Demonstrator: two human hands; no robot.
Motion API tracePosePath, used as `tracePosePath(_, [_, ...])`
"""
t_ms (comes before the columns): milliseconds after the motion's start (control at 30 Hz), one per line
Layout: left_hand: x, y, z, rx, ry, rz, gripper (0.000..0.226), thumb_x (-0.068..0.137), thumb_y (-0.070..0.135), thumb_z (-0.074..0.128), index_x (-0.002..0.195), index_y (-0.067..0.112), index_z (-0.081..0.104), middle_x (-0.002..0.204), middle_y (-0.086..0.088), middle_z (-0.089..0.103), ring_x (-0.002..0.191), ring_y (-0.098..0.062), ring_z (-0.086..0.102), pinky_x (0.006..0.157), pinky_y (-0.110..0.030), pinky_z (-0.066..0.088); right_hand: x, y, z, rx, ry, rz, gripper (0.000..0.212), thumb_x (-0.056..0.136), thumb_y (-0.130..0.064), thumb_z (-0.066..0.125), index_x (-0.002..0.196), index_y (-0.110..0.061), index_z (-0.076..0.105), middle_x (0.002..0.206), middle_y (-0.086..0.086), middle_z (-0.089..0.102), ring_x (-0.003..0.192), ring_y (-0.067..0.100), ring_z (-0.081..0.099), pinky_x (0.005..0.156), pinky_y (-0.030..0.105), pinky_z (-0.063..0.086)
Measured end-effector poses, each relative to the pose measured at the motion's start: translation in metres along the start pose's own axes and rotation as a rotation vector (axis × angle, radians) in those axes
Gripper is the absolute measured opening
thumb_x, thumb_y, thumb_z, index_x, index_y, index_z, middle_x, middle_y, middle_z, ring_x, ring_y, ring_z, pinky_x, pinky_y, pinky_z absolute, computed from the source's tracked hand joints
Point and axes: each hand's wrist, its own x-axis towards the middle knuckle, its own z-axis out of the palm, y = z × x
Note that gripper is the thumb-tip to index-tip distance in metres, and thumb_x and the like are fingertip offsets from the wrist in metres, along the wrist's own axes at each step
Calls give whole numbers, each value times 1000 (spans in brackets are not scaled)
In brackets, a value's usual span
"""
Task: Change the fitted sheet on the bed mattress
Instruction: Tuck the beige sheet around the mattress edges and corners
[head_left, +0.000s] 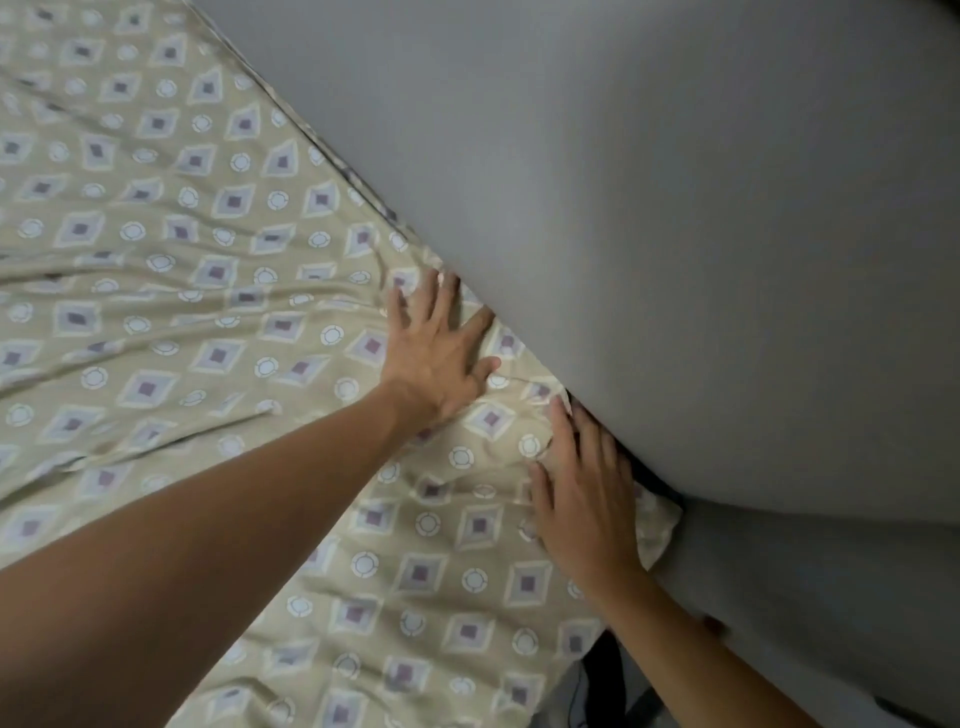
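The fitted sheet, tan with diamonds, lay wrinkled beside a grey wall as the left hand and right hand pressed it, fingers spread flat, gripping nothing.

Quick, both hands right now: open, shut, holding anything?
Left hand: open, fingers spread flat on the sheet.
Right hand: open, flat on the sheet beside the wall.

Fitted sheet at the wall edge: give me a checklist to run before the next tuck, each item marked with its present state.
1. Left hand flat on the fitted sheet: ok.
2. Right hand at the edge by the wall: ok.
3. Sheet smooth across the top: not ok, wrinkles fan out from the hands.
4. Corner tucked under: cannot tell, fabric is bunched there.
5. Edge further along the wall seated: ok, as far as visible.
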Motion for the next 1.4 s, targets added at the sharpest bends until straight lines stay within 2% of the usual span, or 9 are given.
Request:
tracePosePath(167, [-56,29,15,-47,94,200,63,104,63,26,161,35,29,169,-12,22,159,-35,10,124,-64,14,-47,20,10,79,194,54,38,83,-13,64,119,-20,56,116,6,53,104,32,53,83,45,49])
tracePosePath(300, [-80,45,25,-11,158,392,61,105,57,35,161,33,32,162,-6,32,155,-31,23,123,-60,18,-82,47,12,103,239,37,32,73,3,70,79,-18,47,95,3,47,90,28,47,74,42,43])
tracePosePath(467, [-78,74,36,-34,60,304,67,101,65,30,162,40,24,171,-5,18,159,-28,9,126,-60,9,-108,49,9,91,243,190,20,79,-6,63,98,-14,65,118,5,54,103,28,57,70,37,50])
tracePosePath(633, [-85,97,29,-23,31,236,73,100,66,32,165,36,18,172,-11,11,160,-32,3,127,-61,4,-121,39,-1,60,157,418,23,85,-17,65,106,-11,57,119,10,44,75,33,62,49,31,37])
tracePosePath(800, [-103,99,28,-28,119,421,63,100,60,41,156,32,38,166,-3,31,156,-28,20,127,-53,17,-117,36,-15,66,73,459,28,84,-12,60,111,-8,54,119,10,41,92,33,61,56,36,46])
tracePosePath(933, [-108,101,39,10,-49,407,73,101,66,36,165,39,13,175,-1,6,161,-26,1,129,-54,9,-118,45,-18,119,-164,594,46,96,-18,51,140,-7,42,123,14,63,103,39,68,70,38,41])
tracePosePath(1167, [-104,123,45,-35,-155,368,94,90,86,36,164,46,-4,173,3,-21,159,-21,-24,126,-64,-5,-115,40,-5,223,140,324,54,82,-10,59,136,-11,53,144,8,45,127,30,47,93,43,54])
tracePosePath(1300, [-107,110,37,-55,-5,428,72,96,70,48,158,39,29,171,0,16,159,-26,11,123,-60,22,-108,55,14,247,60,265,60,85,-14,58,144,-13,53,165,10,26,151,31,25,119,44,37])
tracePosePath(1400, [-111,91,38,-85,205,413,40,93,47,64,128,28,61,135,-3,49,125,-30,46,93,-51,47,-110,58,17,194,58,297,72,83,-17,59,152,-8,40,158,7,33,144,27,30,115,46,43])
